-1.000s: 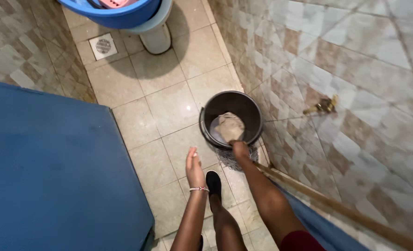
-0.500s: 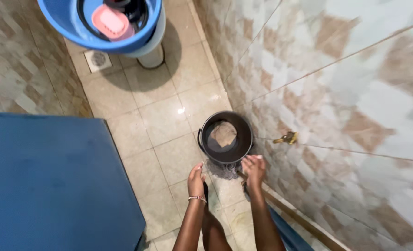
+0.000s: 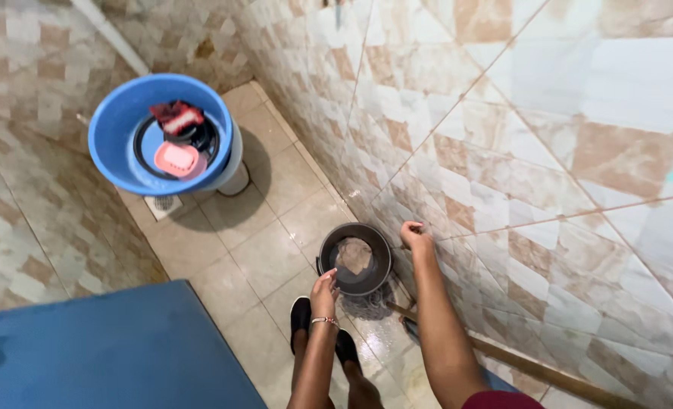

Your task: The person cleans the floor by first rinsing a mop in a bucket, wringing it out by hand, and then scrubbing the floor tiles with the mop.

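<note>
A dark round bucket (image 3: 329, 261) stands on the tiled floor against the right wall, with a beige cloth (image 3: 354, 255) lying inside it. My left hand (image 3: 325, 286) hovers at the bucket's near rim with its fingers loosely apart, holding nothing. Just right of the bucket and above it, my right hand (image 3: 414, 235) is curled shut against the wall tiles. It sits over the spot of the wall tap, which it hides. A grey mop head (image 3: 366, 305) lies on the floor at the bucket's near side. Its wooden handle (image 3: 526, 367) runs along the wall base.
A blue basin (image 3: 113, 129) rests on a white pedestal at the far end, holding a pink soap dish (image 3: 176, 159) and a red item (image 3: 177, 115). A floor drain (image 3: 162, 203) lies beside it. A blue door (image 3: 117, 348) fills the lower left. My black shoes (image 3: 301, 314) stand on wet tiles.
My right hand has left the bucket and gone up to the wall, where it closed. My left hand has moved forward to the bucket's rim. The view has tilted up.
</note>
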